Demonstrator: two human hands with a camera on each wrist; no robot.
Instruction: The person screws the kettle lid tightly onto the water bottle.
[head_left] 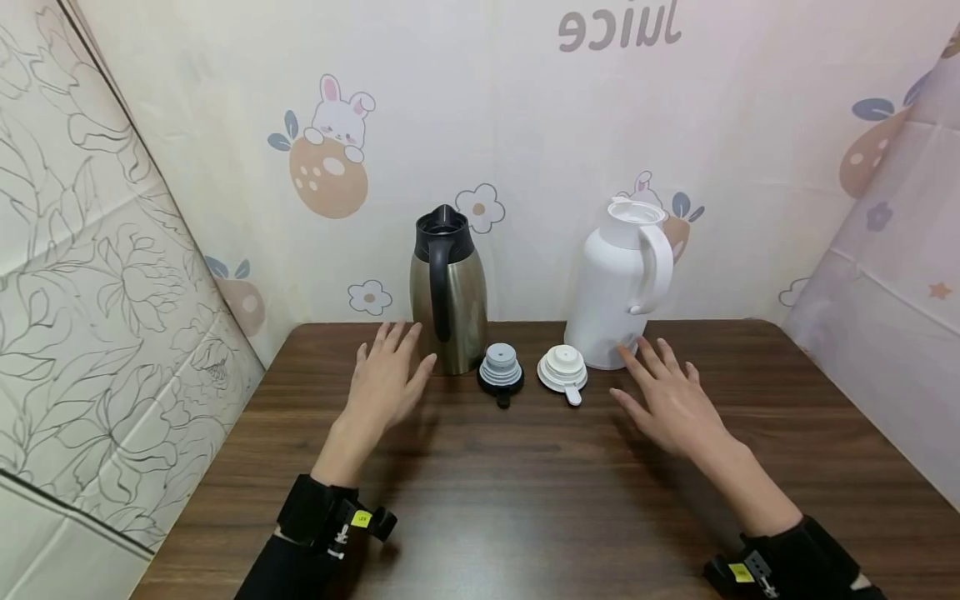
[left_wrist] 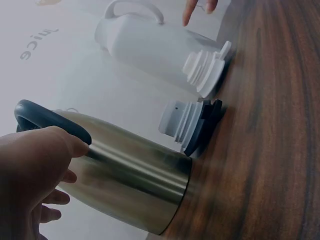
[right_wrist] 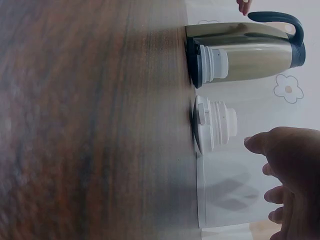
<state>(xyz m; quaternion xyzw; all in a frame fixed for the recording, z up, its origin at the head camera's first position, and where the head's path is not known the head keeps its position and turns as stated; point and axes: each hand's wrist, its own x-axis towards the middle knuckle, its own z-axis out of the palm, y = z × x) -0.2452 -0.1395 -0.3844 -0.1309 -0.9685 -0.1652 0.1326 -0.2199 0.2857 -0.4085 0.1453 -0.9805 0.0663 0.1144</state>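
A steel thermos jug (head_left: 467, 312) with a black collar and handle stands upright at the table's back, its top uncovered. My left hand (head_left: 386, 379) is beside its lower left, fingers extended and holding nothing. To the right is a white thermos jug (head_left: 600, 283), also without a lid. Near its base my right hand (head_left: 671, 404) spreads its fingers, with nothing in its grasp; whether they touch the jug I cannot tell. Between the jugs lie two stoppers, plug side up: a grey one with a black base (head_left: 501, 368) and a white one with a tab (head_left: 562, 368).
Both jugs stand on a dark wood-grain table (head_left: 480, 492). A printed cloth (head_left: 525, 125) with rabbits and flowers hangs right behind it. Another patterned sheet (head_left: 112, 292) borders the left side, and a pale curtain (head_left: 892, 292) the right.
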